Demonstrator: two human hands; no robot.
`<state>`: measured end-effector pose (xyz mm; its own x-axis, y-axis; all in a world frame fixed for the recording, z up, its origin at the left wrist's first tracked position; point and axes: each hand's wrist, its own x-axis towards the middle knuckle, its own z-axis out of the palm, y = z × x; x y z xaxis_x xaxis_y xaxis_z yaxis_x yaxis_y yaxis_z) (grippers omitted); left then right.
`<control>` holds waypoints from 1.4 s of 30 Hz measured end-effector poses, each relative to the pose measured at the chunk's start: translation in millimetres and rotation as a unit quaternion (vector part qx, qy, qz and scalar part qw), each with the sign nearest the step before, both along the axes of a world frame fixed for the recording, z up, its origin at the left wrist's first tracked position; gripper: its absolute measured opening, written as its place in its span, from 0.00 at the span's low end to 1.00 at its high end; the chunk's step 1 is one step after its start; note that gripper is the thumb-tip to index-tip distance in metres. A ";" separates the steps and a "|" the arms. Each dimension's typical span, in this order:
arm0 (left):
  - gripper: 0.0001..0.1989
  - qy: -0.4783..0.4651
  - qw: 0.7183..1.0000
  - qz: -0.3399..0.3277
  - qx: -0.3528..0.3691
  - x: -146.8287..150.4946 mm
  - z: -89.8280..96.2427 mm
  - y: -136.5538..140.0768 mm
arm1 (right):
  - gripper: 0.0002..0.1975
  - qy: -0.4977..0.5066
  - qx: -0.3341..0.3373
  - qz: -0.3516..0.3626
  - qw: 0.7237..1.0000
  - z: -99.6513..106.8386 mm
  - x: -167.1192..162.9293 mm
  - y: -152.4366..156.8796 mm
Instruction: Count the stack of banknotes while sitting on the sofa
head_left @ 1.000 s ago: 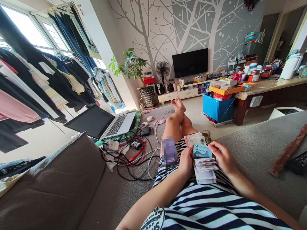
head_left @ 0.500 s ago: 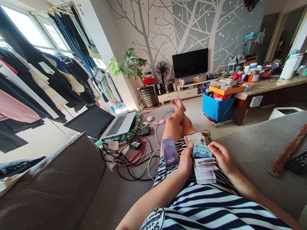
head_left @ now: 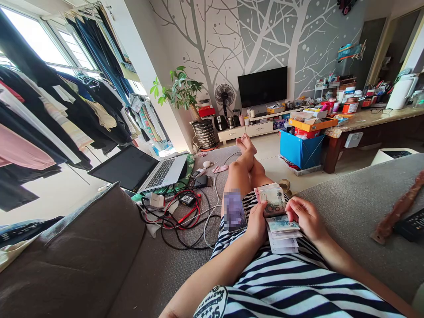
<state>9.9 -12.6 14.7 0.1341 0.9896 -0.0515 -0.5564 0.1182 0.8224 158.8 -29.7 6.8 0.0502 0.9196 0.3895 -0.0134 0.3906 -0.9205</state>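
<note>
My left hand [head_left: 257, 224] is closed on a stack of banknotes [head_left: 273, 204], its thumb pressing the near left edge. The top note is greyish with a printed 10, and pinkish and pale notes fan out behind it. My right hand [head_left: 306, 217] hangs just right of the stack, fingers curled together, and no note shows in them. Below, a spread pile of notes [head_left: 284, 242] lies on my striped clothing [head_left: 285, 282], with a blue note on top and pale purple ones underneath. A phone [head_left: 236, 210], partly blurred out, rests on my thigh left of my left hand.
On the grey sofa [head_left: 185, 269] to the left are an open laptop [head_left: 162, 174], tangled cables [head_left: 185, 221] and a white charger [head_left: 155, 201]. A brown strap-like item [head_left: 399, 207] and a black remote [head_left: 412, 224] lie at the right. Beyond stand a blue bin [head_left: 301, 148] and a cluttered table [head_left: 361, 119].
The blue note held between both hands now lies on the lower pile. My right hand has let go of it and curled its fingers; the greyish 10 note is exposed on the stack.
</note>
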 end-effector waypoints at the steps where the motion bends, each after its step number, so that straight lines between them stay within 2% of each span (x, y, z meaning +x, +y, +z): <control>1: 0.19 -0.001 1.000 -0.004 0.000 0.2 0.0 0.0 | 0.28 -0.006 -0.001 -0.004 1.000 0.4 -0.1 0.2; 7: 0.17 -0.026 0.999 -0.017 -0.013 0.6 1.4 -0.2 | 0.30 -0.042 -0.028 -0.065 0.997 -6.9 2.3 9.5; 12: 0.18 -0.025 0.999 -0.032 -0.013 0.5 1.7 0.5 | 0.28 -0.031 -0.039 -0.089 0.995 -14.9 3.8 17.4; 22: 0.16 -0.018 0.999 -0.031 -0.013 0.8 -0.4 0.5 | 0.28 -0.058 -0.007 -0.065 0.996 -14.1 5.2 15.6; 29: 0.19 -0.005 0.999 0.030 -0.026 -0.7 -9.4 6.9 | 0.26 -0.051 -0.010 -0.047 0.998 -10.4 4.1 12.2; 42: 0.17 0.020 1.000 0.021 0.008 -1.2 -8.1 6.6 | 0.22 0.002 -0.006 -0.055 0.998 -8.1 2.1 9.6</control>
